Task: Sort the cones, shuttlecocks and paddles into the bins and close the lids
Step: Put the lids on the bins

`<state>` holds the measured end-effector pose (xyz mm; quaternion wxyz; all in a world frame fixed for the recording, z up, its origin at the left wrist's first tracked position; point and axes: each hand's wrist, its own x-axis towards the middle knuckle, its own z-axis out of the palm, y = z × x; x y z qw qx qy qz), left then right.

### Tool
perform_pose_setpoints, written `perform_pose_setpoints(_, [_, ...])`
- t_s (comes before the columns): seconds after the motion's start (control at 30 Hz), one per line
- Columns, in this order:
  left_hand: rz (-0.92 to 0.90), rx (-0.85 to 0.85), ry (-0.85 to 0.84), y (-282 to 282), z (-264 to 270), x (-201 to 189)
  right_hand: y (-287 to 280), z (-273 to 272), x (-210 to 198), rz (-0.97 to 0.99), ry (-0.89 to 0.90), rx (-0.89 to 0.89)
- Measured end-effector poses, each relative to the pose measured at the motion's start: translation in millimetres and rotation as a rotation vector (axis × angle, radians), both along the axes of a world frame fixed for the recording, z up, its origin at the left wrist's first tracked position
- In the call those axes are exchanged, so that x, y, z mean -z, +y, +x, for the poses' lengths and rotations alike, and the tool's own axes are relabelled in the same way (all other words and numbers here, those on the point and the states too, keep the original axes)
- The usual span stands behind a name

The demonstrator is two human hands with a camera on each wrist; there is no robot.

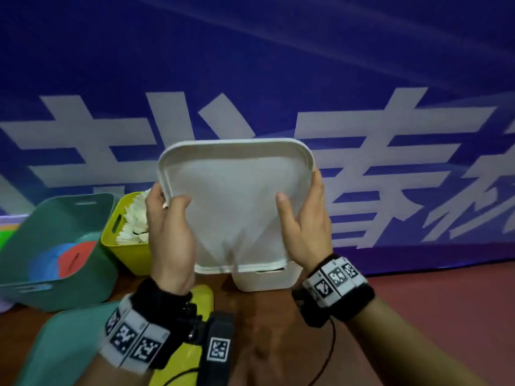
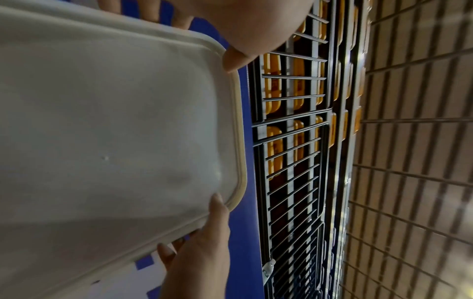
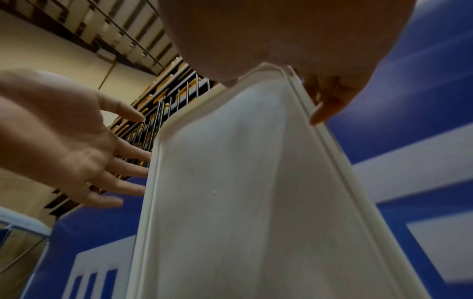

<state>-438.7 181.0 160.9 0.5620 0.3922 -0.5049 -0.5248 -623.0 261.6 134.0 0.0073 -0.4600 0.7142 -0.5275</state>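
I hold a white lid (image 1: pixel 237 190) tilted up on edge above the white bin (image 1: pixel 267 280), whose inside it hides. My left hand (image 1: pixel 170 227) grips the lid's left edge, thumb on the near face and fingers behind. Over on the lid's right edge my right hand (image 1: pixel 303 218) grips the same way. The lid (image 2: pixel 115 131) fills the left wrist view, and the lid (image 3: pixel 256 192) rises through the right wrist view. A green bin (image 1: pixel 41 227) at left holds blue and red cones (image 1: pixel 64 260). A yellow bin (image 1: pixel 122 246) holds white shuttlecocks (image 1: pixel 136 218). No paddle shows.
A green lid (image 1: pixel 64 344) and a yellow lid (image 1: pixel 200 296) lie on the brown floor under my left forearm. A blue banner (image 1: pixel 278 65) with white characters stands right behind the bins. Bare red-brown floor (image 1: pixel 432 302) stretches to the right.
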Motion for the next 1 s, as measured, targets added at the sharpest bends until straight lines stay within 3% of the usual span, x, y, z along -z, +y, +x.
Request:
perform_pose_setpoints(0.17, [-0.011,0.062,0.102,-20,-13,-37,-15,-27,-46,-0.147,-0.13,-0.061])
perform_pose_setpoints(0.23, [-0.005,0.061,0.128,-37,-18,-31,-21,-38,-45,-0.196,-0.251,-0.121])
perform_pose_setpoints(0.33, [0.068,0.035,0.175,-59,-30,-5,-34,-49,-21,-0.169,-0.179,-0.133])
perform_pose_setpoints(0.53, [0.091,0.07,-0.053,-84,-47,72,-49,-80,44,-0.034,-0.488,-0.199])
perform_pose_setpoints(0.67, [0.016,0.17,-0.262,-89,-56,127,-49,-99,89,0.11,-0.491,-0.094])
perform_pose_setpoints(0.83, [-0.103,0.296,-0.588,-85,-53,194,-36,-109,136,0.263,-0.391,-0.136])
perform_pose_setpoints(1.0, [-0.034,0.319,-0.652,-76,-61,222,-35,-108,185,0.322,-0.318,-0.117])
